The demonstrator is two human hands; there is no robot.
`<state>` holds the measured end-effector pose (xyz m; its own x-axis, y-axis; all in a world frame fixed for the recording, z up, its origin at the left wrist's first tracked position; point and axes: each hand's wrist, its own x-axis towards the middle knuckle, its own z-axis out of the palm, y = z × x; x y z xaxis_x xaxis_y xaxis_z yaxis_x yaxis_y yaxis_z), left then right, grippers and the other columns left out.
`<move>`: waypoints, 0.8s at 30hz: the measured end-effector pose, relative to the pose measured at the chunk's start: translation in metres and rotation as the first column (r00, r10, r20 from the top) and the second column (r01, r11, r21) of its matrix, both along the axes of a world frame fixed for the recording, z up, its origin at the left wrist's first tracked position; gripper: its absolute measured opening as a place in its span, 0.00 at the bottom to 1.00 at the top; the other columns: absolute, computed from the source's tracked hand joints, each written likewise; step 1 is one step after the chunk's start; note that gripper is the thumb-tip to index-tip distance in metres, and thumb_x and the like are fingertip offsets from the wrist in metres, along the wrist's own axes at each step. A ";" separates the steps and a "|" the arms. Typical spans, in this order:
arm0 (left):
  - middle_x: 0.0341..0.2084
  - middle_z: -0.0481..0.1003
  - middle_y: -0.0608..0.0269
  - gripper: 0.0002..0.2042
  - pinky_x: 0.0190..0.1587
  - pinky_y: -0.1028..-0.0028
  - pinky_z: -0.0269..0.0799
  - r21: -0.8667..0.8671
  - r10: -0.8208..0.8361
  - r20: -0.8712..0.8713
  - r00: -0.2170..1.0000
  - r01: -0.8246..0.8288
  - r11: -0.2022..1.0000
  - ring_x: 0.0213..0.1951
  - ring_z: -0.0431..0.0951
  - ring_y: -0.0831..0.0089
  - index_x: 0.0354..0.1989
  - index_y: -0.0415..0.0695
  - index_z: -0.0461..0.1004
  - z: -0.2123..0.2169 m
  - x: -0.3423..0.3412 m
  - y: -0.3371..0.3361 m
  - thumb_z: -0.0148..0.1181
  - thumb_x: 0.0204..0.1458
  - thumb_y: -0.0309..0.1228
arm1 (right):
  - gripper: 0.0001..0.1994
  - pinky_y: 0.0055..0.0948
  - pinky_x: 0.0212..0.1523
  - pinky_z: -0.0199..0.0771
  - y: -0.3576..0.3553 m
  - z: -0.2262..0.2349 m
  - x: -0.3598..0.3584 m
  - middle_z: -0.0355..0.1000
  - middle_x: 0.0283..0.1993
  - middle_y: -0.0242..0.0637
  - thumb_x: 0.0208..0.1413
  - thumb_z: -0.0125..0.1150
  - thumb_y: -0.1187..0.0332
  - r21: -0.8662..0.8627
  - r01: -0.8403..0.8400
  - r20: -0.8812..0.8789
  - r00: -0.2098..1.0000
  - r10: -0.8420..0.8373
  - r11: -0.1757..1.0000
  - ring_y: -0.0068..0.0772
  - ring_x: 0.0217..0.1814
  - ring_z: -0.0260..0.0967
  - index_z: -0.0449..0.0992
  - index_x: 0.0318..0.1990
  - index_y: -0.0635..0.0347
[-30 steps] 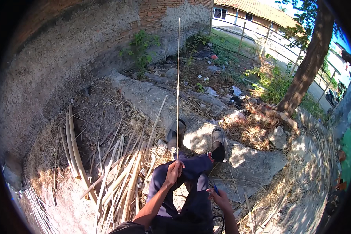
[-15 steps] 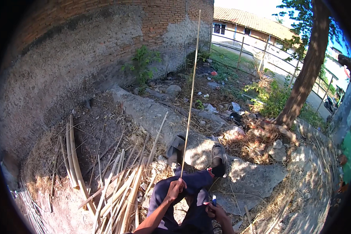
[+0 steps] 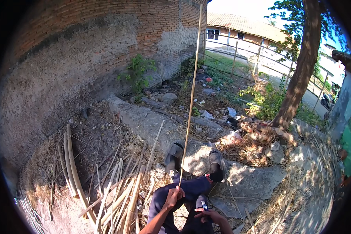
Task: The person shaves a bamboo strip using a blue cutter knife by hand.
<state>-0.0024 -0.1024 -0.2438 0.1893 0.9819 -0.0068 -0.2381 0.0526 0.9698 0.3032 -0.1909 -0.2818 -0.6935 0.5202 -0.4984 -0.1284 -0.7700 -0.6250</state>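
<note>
You get hard, bright sunlight from the upper right; the sky blows out white. Deep shade covers the brick wall (image 3: 105,58) and your lap. Fisheye bending and black vignette ring the edges.

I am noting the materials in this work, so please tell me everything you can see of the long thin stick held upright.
The long thin pale bamboo-like stick is a slim, straight, yellowish strip with no leaves. It stands almost upright, leaning slightly to the right toward its top, which reaches the picture's upper edge. The left hand grips its lower end above the person's dark trousers. Nothing else touches it.
</note>
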 end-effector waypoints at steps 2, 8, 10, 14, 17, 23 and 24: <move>0.13 0.57 0.79 0.39 0.24 0.76 0.48 0.017 0.010 -0.008 1.000 -0.010 1.000 0.18 0.54 0.85 0.25 0.37 0.78 0.000 0.000 0.000 0.40 0.74 0.62 | 0.28 0.27 0.51 0.86 0.001 -0.004 0.000 0.76 0.68 0.50 0.80 0.45 0.56 0.000 0.002 -0.009 1.000 -0.002 1.000 0.28 0.45 0.83 0.59 0.80 0.56; 0.15 0.63 0.71 0.42 0.28 0.74 0.54 -0.013 -0.025 -0.035 0.999 0.024 1.000 0.20 0.61 0.80 0.24 0.35 0.77 0.000 -0.004 0.000 0.37 0.74 0.63 | 0.27 0.26 0.48 0.86 -0.003 -0.010 -0.001 0.79 0.65 0.49 0.79 0.47 0.56 0.002 0.034 0.034 0.999 -0.034 0.999 0.27 0.42 0.83 0.62 0.79 0.55; 0.16 0.64 0.70 0.41 0.28 0.73 0.56 0.022 -0.009 -0.035 0.999 0.009 1.000 0.21 0.61 0.79 0.23 0.35 0.77 -0.001 -0.004 -0.001 0.38 0.74 0.63 | 0.27 0.25 0.47 0.85 -0.002 -0.010 -0.003 0.80 0.63 0.48 0.78 0.49 0.54 0.018 0.030 0.055 0.998 -0.031 0.999 0.26 0.41 0.83 0.64 0.78 0.55; 0.15 0.62 0.75 0.40 0.27 0.75 0.54 0.057 0.021 -0.013 1.000 -0.020 0.998 0.20 0.60 0.83 0.24 0.37 0.78 0.000 -0.001 0.000 0.41 0.73 0.63 | 0.26 0.24 0.45 0.86 -0.001 -0.010 -0.003 0.81 0.61 0.47 0.79 0.48 0.56 0.033 0.030 0.106 0.994 -0.033 0.999 0.26 0.40 0.83 0.64 0.78 0.55; 0.15 0.63 0.73 0.40 0.27 0.75 0.55 0.065 0.026 -0.049 0.998 -0.023 0.998 0.20 0.61 0.82 0.24 0.37 0.78 0.000 -0.003 -0.001 0.42 0.73 0.63 | 0.26 0.24 0.45 0.86 -0.001 -0.010 -0.003 0.82 0.61 0.46 0.79 0.47 0.56 0.034 0.025 0.099 0.995 -0.028 0.999 0.25 0.40 0.84 0.65 0.78 0.54; 0.15 0.65 0.70 0.39 0.28 0.74 0.56 0.053 0.005 -0.025 1.000 -0.003 0.999 0.21 0.63 0.81 0.24 0.36 0.78 0.000 -0.001 0.000 0.44 0.73 0.61 | 0.25 0.24 0.46 0.86 -0.003 -0.014 -0.001 0.81 0.61 0.48 0.79 0.48 0.56 0.040 0.037 0.103 0.994 -0.041 0.999 0.26 0.40 0.83 0.65 0.77 0.55; 0.17 0.67 0.68 0.38 0.29 0.74 0.57 0.040 0.001 -0.015 1.000 0.000 0.999 0.22 0.63 0.80 0.22 0.37 0.75 0.002 0.001 0.000 0.45 0.72 0.61 | 0.25 0.25 0.46 0.85 -0.003 -0.016 0.001 0.81 0.61 0.49 0.79 0.48 0.57 0.040 0.045 0.093 0.994 -0.049 0.998 0.26 0.40 0.83 0.65 0.77 0.55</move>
